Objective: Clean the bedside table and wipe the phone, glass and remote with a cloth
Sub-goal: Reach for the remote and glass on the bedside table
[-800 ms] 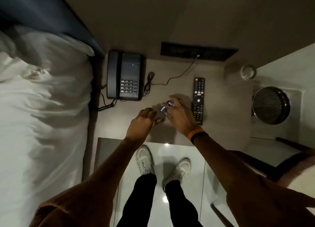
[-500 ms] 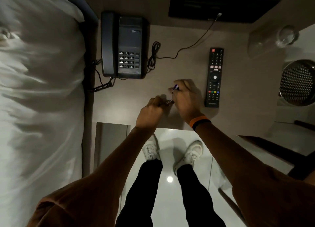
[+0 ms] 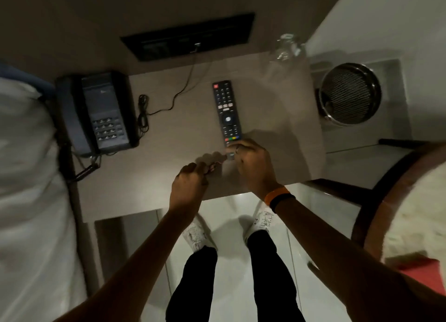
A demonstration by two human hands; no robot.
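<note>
A black remote lies face up in the middle of the beige bedside table. At the table's left end sits a dark corded phone. A clear glass stands at the far right corner. My right hand, a ring on one finger, covers the near end of the remote and pinches a small silvery item. My left hand is beside it over the front edge, fingers closed on a small reddish item. I see no cloth.
A bed with white sheets borders the table on the left. A black wall panel with a plugged cable is behind it. A metal mesh bin and a round chair stand to the right. White floor tiles are below.
The view has swung to the right. Both hands have shifted from the gap between phone and remote to the near end of the remote, still pinching the small items.
</note>
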